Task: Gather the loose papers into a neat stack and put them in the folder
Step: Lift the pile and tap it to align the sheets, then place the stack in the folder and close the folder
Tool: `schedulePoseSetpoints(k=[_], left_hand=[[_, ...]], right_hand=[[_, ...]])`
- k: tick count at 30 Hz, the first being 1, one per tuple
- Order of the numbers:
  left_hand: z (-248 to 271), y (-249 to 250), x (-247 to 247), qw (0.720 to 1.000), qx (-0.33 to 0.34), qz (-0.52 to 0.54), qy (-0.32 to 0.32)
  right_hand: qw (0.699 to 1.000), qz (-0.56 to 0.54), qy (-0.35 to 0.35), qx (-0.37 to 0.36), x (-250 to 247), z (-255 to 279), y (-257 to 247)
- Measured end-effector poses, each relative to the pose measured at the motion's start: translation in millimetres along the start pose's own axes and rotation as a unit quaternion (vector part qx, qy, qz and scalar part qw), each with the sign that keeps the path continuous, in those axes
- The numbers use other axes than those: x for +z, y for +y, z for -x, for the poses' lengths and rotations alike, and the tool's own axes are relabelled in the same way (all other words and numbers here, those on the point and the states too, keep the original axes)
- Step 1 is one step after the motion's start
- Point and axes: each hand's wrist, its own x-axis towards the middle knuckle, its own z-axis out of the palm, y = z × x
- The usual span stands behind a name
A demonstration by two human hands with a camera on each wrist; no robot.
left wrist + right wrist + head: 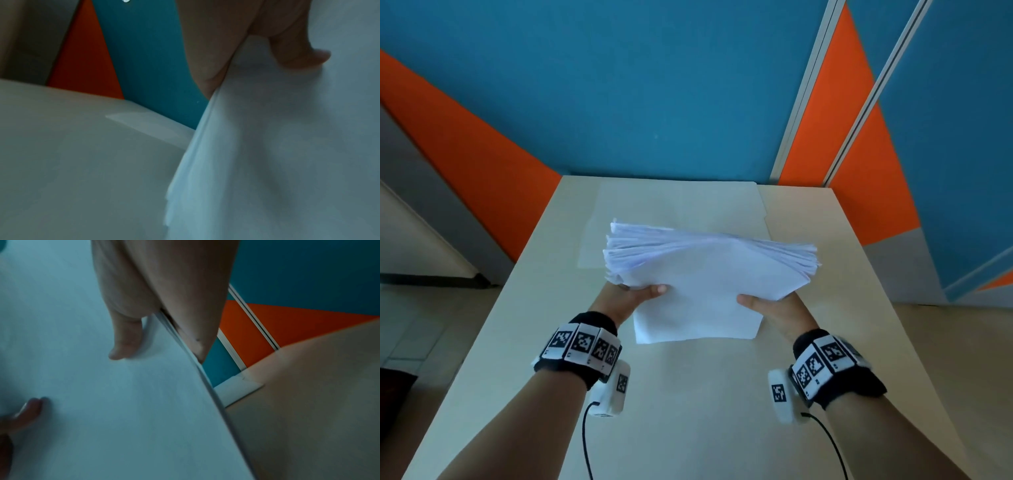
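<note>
A thick stack of white papers stands nearly upright over the table, its top edges fanned and uneven. My left hand grips its left side, thumb on the front sheet. My right hand grips the right side the same way. In the left wrist view the thumb presses the paper stack. The right wrist view shows my thumb on the paper stack and fingers behind its edge. A cream folder lies flat on the table beyond the stack, partly hidden by it.
The beige table reaches to a blue and orange partition wall at its far edge. Floor drops away on both sides. Wrist camera cables hang below my forearms near the front of the table.
</note>
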Motion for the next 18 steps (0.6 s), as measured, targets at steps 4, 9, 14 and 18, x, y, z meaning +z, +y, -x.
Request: schedulePoseSetpoints(k=[4, 9, 14, 18], left_hand=[[-8, 8, -2, 1.0, 0.027, 0.0, -0.016], [-10, 6, 1, 0.999, 0.008, 0.039, -0.004], [-14, -6, -1, 0.996, -0.054, 0.063, 0.03], [-27, -8, -10, 0.99, -0.11, 0.062, 0.066]], right_hand=[[1.0, -0.001, 0.01, 0.007, -7, -5, -10], [1.0, -0.006, 0.002, 0.026, -3, -3, -19], [0.996, -0.031, -0.039, 0.07, 2, -11, -3], [0.985, -0.04, -0.092, 0.138, 3, -4, 13]])
